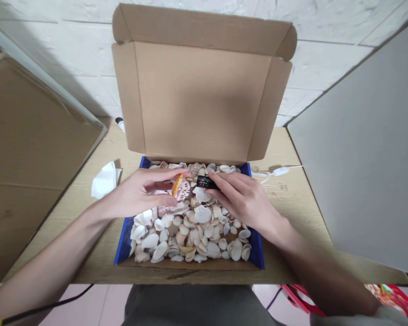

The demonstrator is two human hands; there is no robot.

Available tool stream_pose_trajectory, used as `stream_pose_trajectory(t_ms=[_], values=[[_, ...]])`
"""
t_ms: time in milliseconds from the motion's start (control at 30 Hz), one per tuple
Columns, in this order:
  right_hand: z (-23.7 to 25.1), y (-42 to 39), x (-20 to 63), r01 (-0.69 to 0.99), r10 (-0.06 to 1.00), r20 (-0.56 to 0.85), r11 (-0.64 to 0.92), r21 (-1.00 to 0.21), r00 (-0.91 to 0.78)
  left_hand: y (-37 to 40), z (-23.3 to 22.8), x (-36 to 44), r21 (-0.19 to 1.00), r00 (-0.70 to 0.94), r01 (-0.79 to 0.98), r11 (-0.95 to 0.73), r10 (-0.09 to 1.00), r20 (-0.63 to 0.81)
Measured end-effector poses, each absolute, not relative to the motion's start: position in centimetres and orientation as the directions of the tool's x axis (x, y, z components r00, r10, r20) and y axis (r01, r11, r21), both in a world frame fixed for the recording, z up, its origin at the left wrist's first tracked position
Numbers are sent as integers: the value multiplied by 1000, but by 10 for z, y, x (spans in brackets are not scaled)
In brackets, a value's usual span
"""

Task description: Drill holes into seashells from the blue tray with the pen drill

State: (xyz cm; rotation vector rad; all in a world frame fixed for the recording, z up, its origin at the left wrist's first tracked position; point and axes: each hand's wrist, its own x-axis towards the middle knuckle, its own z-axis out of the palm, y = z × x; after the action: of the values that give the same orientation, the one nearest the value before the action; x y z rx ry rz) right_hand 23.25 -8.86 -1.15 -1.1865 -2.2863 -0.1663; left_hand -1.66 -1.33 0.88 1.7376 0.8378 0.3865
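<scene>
A cardboard box with a blue rim (123, 240) lies open on the table, filled with several pale seashells (190, 231). Its brown lid (200, 99) stands upright behind it. My left hand (139, 194) hovers over the shells and pinches an orange-edged shell (177, 184) between thumb and fingers. My right hand (243, 199) holds a small black device with coloured lights (206, 182), its tip pointing at that shell, almost touching it.
A crumpled white tissue (104, 180) lies left of the box. A white cable with a switch (279, 172) runs at the right. Large boards flank the wooden table (292, 203): brown cardboard (30, 149) at the left, a grey panel (363, 149) at the right.
</scene>
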Motion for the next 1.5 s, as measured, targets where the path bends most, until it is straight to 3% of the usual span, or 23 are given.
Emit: stream_pose_trajectory(t_ms=[300, 667, 967, 1500], values=[[-15, -88, 235, 776, 654, 617, 622, -109, -437, -14, 8, -16, 970, 692, 239, -50, 709, -134], [-15, -87, 231, 817, 685, 620, 564, -118, -383, -16, 27, 6, 913, 635, 399, -87, 744, -207], [-16, -87, 232, 845, 707, 631, 513, -148, -318, -12, 4, 14, 943, 622, 293, -156, 781, -64], [-6, -90, 231, 805, 703, 600, 572, -159, -381, -30, 4, 9, 937, 608, 308, -167, 792, -59]])
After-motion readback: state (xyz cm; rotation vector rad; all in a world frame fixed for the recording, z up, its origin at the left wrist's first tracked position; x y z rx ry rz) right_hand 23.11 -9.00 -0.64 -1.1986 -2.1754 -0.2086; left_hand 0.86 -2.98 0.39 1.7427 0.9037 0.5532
